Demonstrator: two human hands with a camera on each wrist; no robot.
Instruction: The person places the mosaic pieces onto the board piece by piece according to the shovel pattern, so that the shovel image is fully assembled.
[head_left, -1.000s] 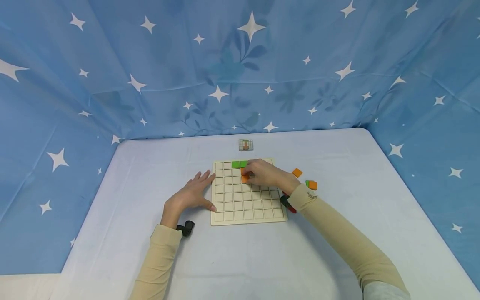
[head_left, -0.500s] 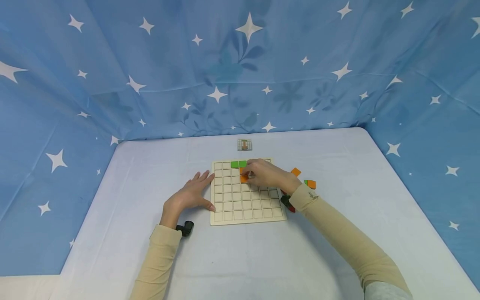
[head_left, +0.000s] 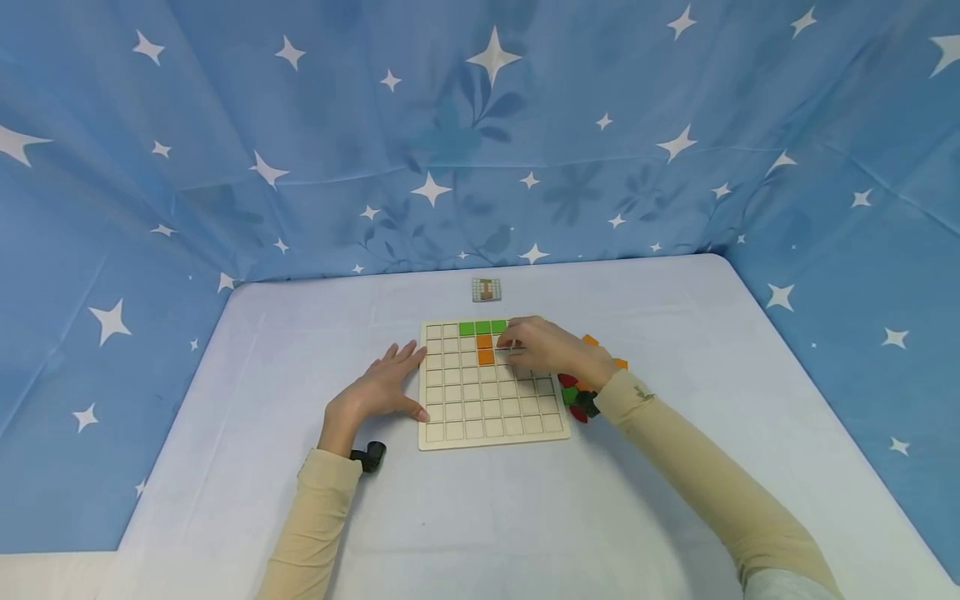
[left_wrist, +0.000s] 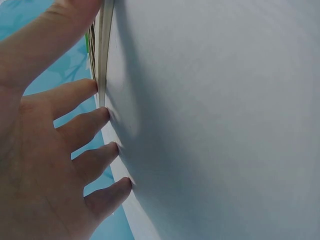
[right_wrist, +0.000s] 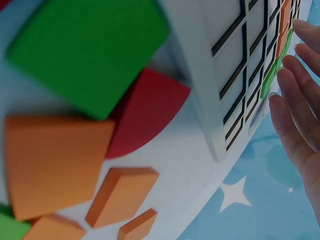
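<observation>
A pale gridded board (head_left: pixel 453 445) lies flat on the white table. Green tiles (head_left: pixel 482 327) fill part of its far row, and two orange tiles (head_left: pixel 485 357) sit in a column below them. Beside the board's left edge my left hand (head_left: pixel 378 390) rests with fingers spread; in the left wrist view its thumb and index finger touch the board's edge (left_wrist: pixel 104 50). My right hand (head_left: pixel 542 346) hovers over the board just right of the orange tiles. Its fingers (right_wrist: pixel 295 85) are loosely extended with no tile visible between them.
Loose tiles lie right of the board: a green square (right_wrist: pixel 95 50), a red rounded piece (right_wrist: pixel 150 115) and several orange ones (right_wrist: pixel 57 165). A small patterned card (head_left: pixel 486 290) lies behind the board. A blue star-print curtain (head_left: pixel 337 125) surrounds the table's back and sides.
My right hand has let go of the lower orange tile and shifted slightly right, uncovering both orange tiles and another green one. My left hand stays in place.
</observation>
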